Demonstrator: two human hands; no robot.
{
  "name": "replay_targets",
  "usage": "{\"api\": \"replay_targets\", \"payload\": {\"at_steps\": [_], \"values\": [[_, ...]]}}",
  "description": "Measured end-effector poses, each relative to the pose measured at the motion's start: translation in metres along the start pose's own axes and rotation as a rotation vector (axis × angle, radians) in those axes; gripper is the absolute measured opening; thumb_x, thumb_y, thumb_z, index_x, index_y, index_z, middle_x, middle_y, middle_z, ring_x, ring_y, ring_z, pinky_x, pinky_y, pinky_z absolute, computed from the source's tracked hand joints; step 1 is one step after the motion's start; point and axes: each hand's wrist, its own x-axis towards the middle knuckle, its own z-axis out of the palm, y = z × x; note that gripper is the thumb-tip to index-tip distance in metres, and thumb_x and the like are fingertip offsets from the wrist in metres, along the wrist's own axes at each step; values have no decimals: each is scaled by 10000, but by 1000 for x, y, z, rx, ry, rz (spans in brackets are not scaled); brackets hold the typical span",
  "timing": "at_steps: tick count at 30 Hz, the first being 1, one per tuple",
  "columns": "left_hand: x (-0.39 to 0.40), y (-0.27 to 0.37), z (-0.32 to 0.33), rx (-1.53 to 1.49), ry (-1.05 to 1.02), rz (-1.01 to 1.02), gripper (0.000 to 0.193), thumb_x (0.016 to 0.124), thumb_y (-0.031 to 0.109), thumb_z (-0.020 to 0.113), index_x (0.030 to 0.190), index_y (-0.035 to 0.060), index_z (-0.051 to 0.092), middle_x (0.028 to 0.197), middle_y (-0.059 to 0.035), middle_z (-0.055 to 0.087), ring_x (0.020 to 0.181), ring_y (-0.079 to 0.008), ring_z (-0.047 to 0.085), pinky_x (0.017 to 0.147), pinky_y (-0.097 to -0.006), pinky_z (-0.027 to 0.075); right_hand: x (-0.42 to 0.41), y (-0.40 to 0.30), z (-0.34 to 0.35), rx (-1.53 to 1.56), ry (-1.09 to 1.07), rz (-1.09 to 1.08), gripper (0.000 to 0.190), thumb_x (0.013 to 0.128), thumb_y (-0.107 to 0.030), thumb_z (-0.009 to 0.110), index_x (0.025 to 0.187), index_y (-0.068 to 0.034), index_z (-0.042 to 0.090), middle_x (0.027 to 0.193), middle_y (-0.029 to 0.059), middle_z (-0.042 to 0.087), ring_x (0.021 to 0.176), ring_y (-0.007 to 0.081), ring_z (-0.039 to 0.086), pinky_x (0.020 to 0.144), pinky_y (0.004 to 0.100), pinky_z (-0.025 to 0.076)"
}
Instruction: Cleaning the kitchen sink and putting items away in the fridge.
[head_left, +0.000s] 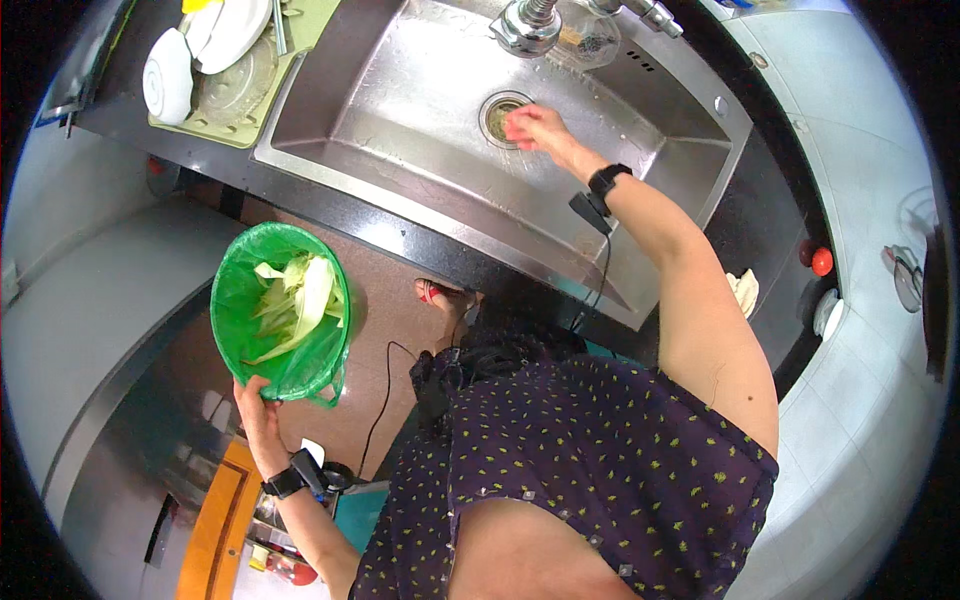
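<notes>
My left hand (257, 401) grips the near rim of a bin lined with a green plastic bag (229, 330). Pale green corn husks (313, 300) lie inside the bin, which is held over the floor beside the counter. My right hand (538, 131) reaches into the stainless steel sink (420, 97), its fingers over the right part of the drain strainer (496, 120). The fingers are blurred, and whether they hold anything cannot be told. Some bits lie in the strainer. Both wrists wear black straps with a small device.
A chrome faucet (529, 30) hangs over the sink's far side, near a clear plastic container (589, 37). White dishes (169, 75) stand on a green drying rack (244, 135) at left. A tomato (822, 261) and a cloth (744, 291) lie right. Cables hang near my body.
</notes>
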Motion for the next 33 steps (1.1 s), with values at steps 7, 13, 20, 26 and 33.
{"api": "replay_targets", "payload": {"at_steps": [7,13,20,26,33], "values": [[-2,2,4,-11,-15,-5,467,698,12,486,1163,48,467,878,-72,575,517,-144,531,332,-229,376,-52,29,43,-117,-295,413,307,850,-331,617,1044,-93,617,998,58,644,884,126,608,739,284,492],[4,2,8,1,4,-16,464,693,14,488,1155,51,466,887,-67,569,541,-141,536,346,-221,372,-9,-8,7,-109,131,-224,305,870,-264,599,1091,-54,597,1040,40,628,951,138,574,820,274,462],[4,-2,5,15,22,5,451,695,2,491,1143,43,476,899,-70,574,555,-137,547,353,-224,382,-40,39,-67,-609,1014,-318,352,839,-152,524,1144,23,535,1224,214,500,1167,305,468,922,385,407],[-3,7,13,49,-16,6,451,693,2,497,1142,44,483,902,-62,578,576,-129,554,357,-221,384,-11,103,-32,-852,1034,-190,650,861,-211,484,1378,72,209,1447,256,199,1349,372,196,1118,424,144],[-18,15,32,37,31,-3,454,702,12,506,1152,64,483,888,-49,574,578,-117,542,362,-208,379,-18,39,57,-531,511,-499,519,892,-263,481,1320,6,362,1364,230,360,1274,353,332,1054,396,279]]}}
